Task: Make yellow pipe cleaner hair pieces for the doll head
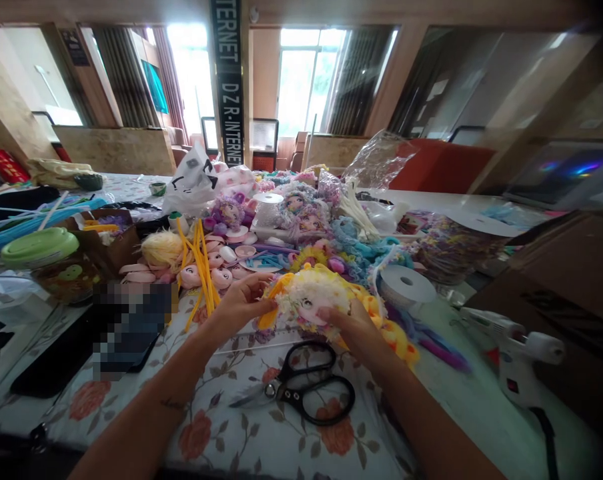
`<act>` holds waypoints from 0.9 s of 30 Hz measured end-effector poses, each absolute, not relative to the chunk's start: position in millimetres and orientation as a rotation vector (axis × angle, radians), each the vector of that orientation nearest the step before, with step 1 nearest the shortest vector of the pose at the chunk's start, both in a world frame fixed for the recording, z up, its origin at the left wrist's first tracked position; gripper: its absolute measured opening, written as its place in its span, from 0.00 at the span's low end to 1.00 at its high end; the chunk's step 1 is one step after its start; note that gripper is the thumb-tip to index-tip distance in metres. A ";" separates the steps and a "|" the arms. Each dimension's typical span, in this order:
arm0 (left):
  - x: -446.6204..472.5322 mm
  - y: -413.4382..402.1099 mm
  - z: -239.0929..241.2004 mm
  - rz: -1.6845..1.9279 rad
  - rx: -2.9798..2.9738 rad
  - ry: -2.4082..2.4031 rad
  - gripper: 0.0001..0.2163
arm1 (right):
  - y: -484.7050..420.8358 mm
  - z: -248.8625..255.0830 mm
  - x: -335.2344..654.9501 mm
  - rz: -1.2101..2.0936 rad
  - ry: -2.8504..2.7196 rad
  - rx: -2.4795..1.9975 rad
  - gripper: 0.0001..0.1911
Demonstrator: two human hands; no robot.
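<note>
A doll head with pale fluffy hair and a painted eye is held up over the table's middle. My right hand grips it from the right, thumb pressed across the face. On its left side, my left hand pinches a yellow fuzzy strand that hangs by the hair. More yellow fuzzy strands trail behind my right wrist. Below the hands lie black-handled scissors, blades pointing left. Several yellow pipe cleaners stand left of my left hand.
A white glue gun rests at the right, near a white ribbon spool. To the left are a dark phone and a green-lidded jar. Bare doll heads, yarn and plastic bags crowd the back. The tablecloth is flowered.
</note>
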State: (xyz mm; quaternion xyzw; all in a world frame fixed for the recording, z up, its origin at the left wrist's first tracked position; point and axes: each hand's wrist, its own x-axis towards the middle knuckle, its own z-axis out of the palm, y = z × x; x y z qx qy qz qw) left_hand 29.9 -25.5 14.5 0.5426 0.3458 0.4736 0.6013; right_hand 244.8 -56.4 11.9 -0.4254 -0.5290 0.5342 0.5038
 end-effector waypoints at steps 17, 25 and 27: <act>28.9 -26.3 7.5 1.005 1.334 0.751 0.18 | -54.6 13.0 252.3 1.295 -1.234 -0.998 0.37; 31.4 -27.8 7.3 1.081 1.279 0.776 0.21 | -51.0 4.4 252.8 1.326 -1.207 -0.926 0.37; 33.6 -27.4 6.8 1.109 1.232 0.789 0.18 | -50.7 2.2 250.5 1.330 -1.171 -0.927 0.37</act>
